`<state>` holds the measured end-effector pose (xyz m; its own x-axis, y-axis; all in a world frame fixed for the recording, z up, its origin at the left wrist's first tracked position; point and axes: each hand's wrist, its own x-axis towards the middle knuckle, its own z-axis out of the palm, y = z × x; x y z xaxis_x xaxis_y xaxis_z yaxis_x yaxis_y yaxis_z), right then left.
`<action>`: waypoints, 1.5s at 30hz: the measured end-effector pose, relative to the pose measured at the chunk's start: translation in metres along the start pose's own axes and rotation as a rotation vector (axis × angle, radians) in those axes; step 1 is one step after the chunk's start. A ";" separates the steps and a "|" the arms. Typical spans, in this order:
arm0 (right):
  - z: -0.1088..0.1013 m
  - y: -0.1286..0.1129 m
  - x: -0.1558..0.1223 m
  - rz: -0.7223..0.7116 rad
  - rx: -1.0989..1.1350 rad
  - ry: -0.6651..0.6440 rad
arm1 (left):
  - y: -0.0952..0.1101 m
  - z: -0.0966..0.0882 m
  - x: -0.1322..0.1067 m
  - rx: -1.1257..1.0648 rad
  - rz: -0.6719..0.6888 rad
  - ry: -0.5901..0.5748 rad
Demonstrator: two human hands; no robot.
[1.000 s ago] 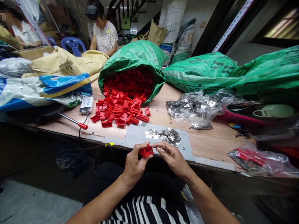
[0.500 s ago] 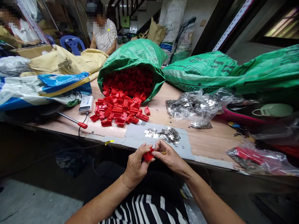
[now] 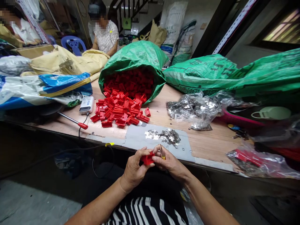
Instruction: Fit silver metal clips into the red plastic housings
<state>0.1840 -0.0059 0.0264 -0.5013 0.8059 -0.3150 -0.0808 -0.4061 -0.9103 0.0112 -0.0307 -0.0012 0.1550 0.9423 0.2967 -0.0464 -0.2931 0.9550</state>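
While your forearms angle inward from both sides, your left hand point(image 3: 134, 171) and right hand point(image 3: 170, 164) meet at centre, together and just in front of the near edge of the wooden worktop point(image 3: 211, 140), above your striped top point(image 3: 145, 214). Left hand: closed around a red plastic housing point(image 3: 147, 158), fingers wrapped over its left end. Right hand: fingertips point(image 3: 156, 158) pressed against the housing's right end. A thin sliver and a yellow spot point(image 3: 163, 157) show at those fingers, too small to identify.

Housing position: held in the air between your hands, off the worktop. Its long axis appears roughly level, running across your body, but your fingers hide much of it. You cannot tell which way its open side faces.

Surface, nearest first: a grey sheet point(image 3: 154, 143) lies on the worktop just beyond your hands, carrying a scatter of small silver metal parts point(image 3: 170, 136). Farther on, a heap of red housings point(image 3: 118, 111) spills from the mouth of a green woven sack point(image 3: 133, 56). A clear plastic bag of silver parts point(image 3: 194, 109) sits to its right.

Room: across the worktop, a person in a spotted blouse point(image 3: 105, 37) sits bent forward.
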 end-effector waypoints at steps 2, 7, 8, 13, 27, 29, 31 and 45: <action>-0.002 0.002 0.000 0.003 0.042 -0.018 | 0.001 -0.003 0.002 -0.040 0.004 -0.034; 0.000 0.010 0.001 0.044 0.143 -0.074 | 0.006 -0.010 0.006 -0.190 -0.035 -0.094; 0.001 0.010 0.001 0.053 0.147 -0.082 | 0.006 -0.011 0.007 -0.238 -0.061 -0.086; -0.002 -0.006 0.010 -0.006 -0.110 -0.060 | 0.006 -0.013 0.010 -0.473 -0.215 0.014; -0.028 -0.041 0.069 -0.198 -1.506 0.347 | -0.007 -0.015 0.016 -0.358 -0.325 0.261; -0.028 -0.040 0.072 -0.185 -1.499 0.338 | -0.007 -0.015 0.016 -0.375 -0.334 0.256; -0.030 -0.041 0.074 -0.172 -1.484 0.334 | -0.007 -0.014 0.017 -0.393 -0.343 0.262; -0.029 -0.044 0.054 -0.359 -1.029 0.248 | -0.004 -0.010 0.024 -0.624 -0.429 0.317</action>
<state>0.1856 0.0677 0.0415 -0.3970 0.9151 0.0704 0.6232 0.3251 -0.7113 0.0047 -0.0055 0.0021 0.0025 0.9804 -0.1972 -0.6013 0.1590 0.7830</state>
